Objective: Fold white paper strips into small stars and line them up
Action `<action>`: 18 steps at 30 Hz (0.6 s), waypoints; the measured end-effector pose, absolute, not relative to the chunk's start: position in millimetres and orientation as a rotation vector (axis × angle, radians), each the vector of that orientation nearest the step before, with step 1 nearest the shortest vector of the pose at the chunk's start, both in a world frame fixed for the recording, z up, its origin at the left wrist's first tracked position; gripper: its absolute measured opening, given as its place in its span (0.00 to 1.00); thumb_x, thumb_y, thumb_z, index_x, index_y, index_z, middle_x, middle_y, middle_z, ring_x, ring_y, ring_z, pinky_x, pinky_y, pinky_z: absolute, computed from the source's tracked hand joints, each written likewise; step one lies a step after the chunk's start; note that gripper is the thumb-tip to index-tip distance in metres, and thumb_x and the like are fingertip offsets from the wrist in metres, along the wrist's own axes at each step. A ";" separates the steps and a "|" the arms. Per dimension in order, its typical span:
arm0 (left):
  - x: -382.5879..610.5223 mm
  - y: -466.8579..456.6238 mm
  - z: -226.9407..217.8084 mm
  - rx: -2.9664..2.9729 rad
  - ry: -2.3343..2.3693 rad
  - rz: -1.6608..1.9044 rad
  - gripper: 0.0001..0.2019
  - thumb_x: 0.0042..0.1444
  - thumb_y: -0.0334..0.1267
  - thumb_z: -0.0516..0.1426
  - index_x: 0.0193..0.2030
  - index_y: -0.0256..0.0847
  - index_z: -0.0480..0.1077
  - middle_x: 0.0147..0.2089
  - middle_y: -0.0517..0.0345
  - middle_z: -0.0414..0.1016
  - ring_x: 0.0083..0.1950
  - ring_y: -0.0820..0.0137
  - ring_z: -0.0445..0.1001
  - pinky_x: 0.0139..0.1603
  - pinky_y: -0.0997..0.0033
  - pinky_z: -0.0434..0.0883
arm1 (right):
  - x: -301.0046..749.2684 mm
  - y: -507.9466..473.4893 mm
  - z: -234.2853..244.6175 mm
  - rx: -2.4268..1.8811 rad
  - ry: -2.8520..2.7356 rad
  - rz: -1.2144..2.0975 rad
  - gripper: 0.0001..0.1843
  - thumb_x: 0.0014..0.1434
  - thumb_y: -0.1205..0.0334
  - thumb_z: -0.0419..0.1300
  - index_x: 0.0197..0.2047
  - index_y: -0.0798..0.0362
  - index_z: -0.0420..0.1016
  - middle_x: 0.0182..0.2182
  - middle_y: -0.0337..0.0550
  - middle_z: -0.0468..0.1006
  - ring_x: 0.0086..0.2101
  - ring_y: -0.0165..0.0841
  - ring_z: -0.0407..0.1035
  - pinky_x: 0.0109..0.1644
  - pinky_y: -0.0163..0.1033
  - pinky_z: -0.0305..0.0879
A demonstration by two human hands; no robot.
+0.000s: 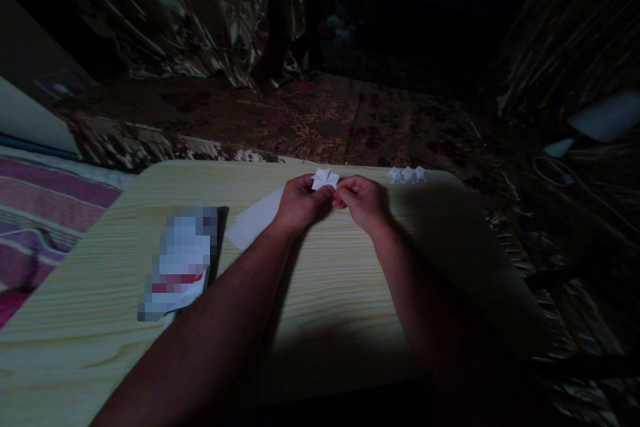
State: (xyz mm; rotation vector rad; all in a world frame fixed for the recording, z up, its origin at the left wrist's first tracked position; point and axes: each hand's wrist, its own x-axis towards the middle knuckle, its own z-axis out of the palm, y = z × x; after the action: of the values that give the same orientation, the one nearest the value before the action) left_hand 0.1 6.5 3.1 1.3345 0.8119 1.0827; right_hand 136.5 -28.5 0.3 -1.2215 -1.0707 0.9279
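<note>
My left hand [300, 203] and my right hand [361, 201] meet near the far edge of a light wooden table [320, 307]. Both are closed in a pinch on a small folded white paper piece [325, 179], which sticks up between the fingertips. A flat white paper strip [254, 221] lies on the table just left of my left hand, partly hidden under it. Three small folded white paper stars [407, 174] sit in a row at the far edge, to the right of my right hand.
A white packet with red marking [179, 267] lies on the table's left side. A patterned carpet [320, 120] stretches beyond the table, with shiny curtains [190, 20] behind it. Striped fabric [35, 213] lies at left; a white device and cable [565, 153] at right.
</note>
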 end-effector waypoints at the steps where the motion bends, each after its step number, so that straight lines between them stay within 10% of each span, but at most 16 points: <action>1: 0.0 6.6 2.6 1.340 0.809 1.077 0.12 0.46 0.43 0.65 0.33 0.35 0.76 0.31 0.56 0.77 0.28 0.73 0.69 0.31 0.73 0.65 | 136.3 -28.5 0.6 -1.222 -1.067 0.929 0.04 0.48 0.62 0.61 0.28 0.53 0.72 0.20 0.35 0.76 0.20 0.28 0.71 0.25 0.31 0.67; 18: 0.8 7.3 0.4 1.372 0.799 1.077 0.12 0.48 0.42 0.63 0.33 0.35 0.75 0.31 0.56 0.76 0.28 0.74 0.69 0.30 0.75 0.64 | 135.9 -26.0 -3.1 -1.246 -1.074 0.936 0.05 0.48 0.61 0.60 0.29 0.53 0.69 0.20 0.34 0.74 0.19 0.26 0.68 0.23 0.30 0.64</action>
State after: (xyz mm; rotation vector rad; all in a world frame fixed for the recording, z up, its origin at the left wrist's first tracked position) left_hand 0.8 7.3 0.4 1.3715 0.7987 1.0770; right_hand 135.9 -26.0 -3.1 -1.2456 -1.0739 0.9355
